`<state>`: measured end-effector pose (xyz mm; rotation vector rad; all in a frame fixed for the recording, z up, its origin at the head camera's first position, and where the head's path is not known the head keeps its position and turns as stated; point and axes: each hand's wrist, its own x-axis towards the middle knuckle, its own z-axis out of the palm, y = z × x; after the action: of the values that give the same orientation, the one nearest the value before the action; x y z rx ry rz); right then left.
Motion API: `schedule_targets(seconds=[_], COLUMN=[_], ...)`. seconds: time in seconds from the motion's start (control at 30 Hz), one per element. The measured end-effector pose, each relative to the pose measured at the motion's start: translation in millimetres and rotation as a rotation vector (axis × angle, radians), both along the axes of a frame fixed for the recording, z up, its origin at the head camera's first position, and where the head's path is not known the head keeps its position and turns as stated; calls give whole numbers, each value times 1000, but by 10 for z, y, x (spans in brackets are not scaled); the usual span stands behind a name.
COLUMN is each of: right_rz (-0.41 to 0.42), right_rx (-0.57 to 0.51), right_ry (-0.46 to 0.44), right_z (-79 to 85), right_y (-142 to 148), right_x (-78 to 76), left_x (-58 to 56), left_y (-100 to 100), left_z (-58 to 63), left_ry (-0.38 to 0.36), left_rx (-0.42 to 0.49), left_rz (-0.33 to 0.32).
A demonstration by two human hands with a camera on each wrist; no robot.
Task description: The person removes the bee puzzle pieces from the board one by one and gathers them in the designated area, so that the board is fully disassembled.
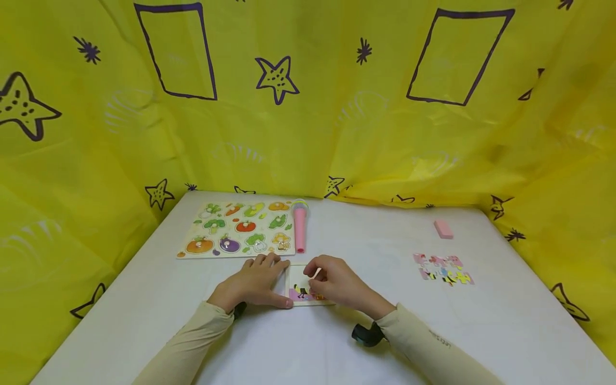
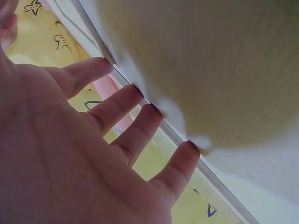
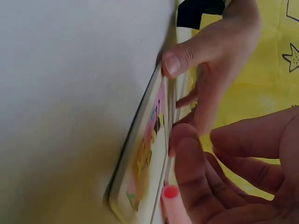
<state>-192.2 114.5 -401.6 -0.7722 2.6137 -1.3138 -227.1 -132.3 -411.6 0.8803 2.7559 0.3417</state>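
A small puzzle board [image 1: 297, 303] with a pale rim lies at the front middle of the white table. Pink, yellow and black picture parts [image 1: 299, 291] fill its lower portion. My left hand [image 1: 257, 280] rests at the board's left side, fingers spread, its thumb by the lower left corner. Over the board's right part is my right hand [image 1: 337, 282]; in the right wrist view, its thumb and forefinger stand apart with nothing visible between them. Several loose jigsaw pieces [image 1: 449, 277], pink and yellow, lie to the right.
A vegetable peg puzzle [image 1: 264, 240] lies behind my left hand. Beside it is a pink toy microphone [image 1: 300, 230]. A pink block [image 1: 443, 229] sits at the back right. Yellow patterned cloth [image 1: 308, 133] hangs behind and around the table [image 1: 366, 230].
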Motion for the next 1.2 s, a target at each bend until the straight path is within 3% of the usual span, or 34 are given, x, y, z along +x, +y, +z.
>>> schedule_targets(seconds=[0.43, 0.77, 1.2], right_rz=[117, 108, 160], right_rx=[211, 337, 342], right_ry=[181, 170, 78], right_z=[-99, -100, -58], right_y=[-217, -247, -249], right_x=[-54, -57, -112], left_x=[16, 27, 12], left_y=[18, 25, 32], left_z=[25, 13, 2], left_ry=[-10, -3, -1], left_rx=[-28, -38, -39], left_rz=[7, 9, 11])
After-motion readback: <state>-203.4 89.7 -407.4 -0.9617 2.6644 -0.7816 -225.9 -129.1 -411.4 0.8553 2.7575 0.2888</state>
